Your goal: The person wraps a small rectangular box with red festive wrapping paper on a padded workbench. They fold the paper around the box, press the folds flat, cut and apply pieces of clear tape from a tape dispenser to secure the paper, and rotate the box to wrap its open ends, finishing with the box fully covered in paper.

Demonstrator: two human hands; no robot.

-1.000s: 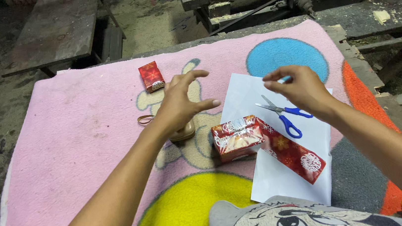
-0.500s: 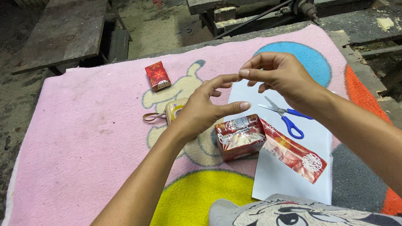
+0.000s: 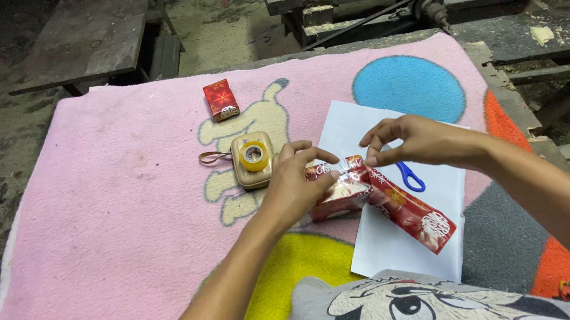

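Note:
A small box half wrapped in red patterned gift paper [image 3: 345, 192] lies on a pink cartoon blanket [image 3: 113, 199]. A loose flap of the red paper [image 3: 414, 213] trails to the lower right over a white sheet [image 3: 407, 246]. My left hand [image 3: 295, 187] presses on the box's left side. My right hand [image 3: 414, 143] hovers just right of it, and both hands pinch a short strip of clear tape [image 3: 350, 166] stretched over the box top.
A beige toy camera with a yellow tape roll on it [image 3: 252, 158] sits left of the box. A small red wrapped box [image 3: 221, 100] lies farther back. Blue scissor handles [image 3: 410, 176] peek out under my right hand. Wooden benches and machinery [image 3: 424, 4] stand behind.
Both hands have come down from above the blanket to the box, bringing the tape strip onto its top. My left hand now rests on the box.

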